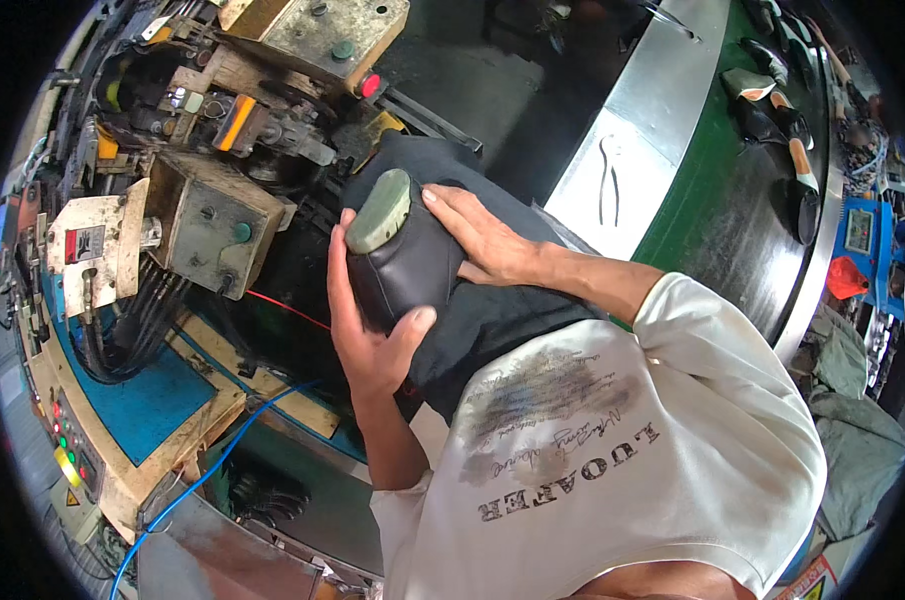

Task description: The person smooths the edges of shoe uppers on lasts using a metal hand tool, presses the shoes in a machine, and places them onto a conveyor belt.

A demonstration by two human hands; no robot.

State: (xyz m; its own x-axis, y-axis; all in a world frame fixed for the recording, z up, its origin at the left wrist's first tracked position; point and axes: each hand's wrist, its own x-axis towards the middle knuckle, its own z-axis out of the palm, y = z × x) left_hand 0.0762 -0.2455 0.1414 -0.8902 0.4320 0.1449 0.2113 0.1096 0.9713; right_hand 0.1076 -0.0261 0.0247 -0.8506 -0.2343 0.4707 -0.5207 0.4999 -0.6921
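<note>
Over my dark-clothed lap, both hands hold a black leather shoe upper [405, 272] fitted over a shoe last. One pale green end of the last [381, 212] shows at the top, facing up and to the left. My left hand [368, 335] cups the near left side, its fingers stretched along the leather and the thumb on the front. Against the right side lies my right hand [493, 238], its fingertips close to the green end. The underside of the upper is hidden.
At the left stands a worn machine with metal control boxes [218, 225], a red button [371, 85] and a blue hose [218, 455]. Pliers [609, 180] lie on a metal ledge [633, 130] at the right. Beyond it, several shoes [763, 115] rest on a green-edged conveyor belt [718, 240].
</note>
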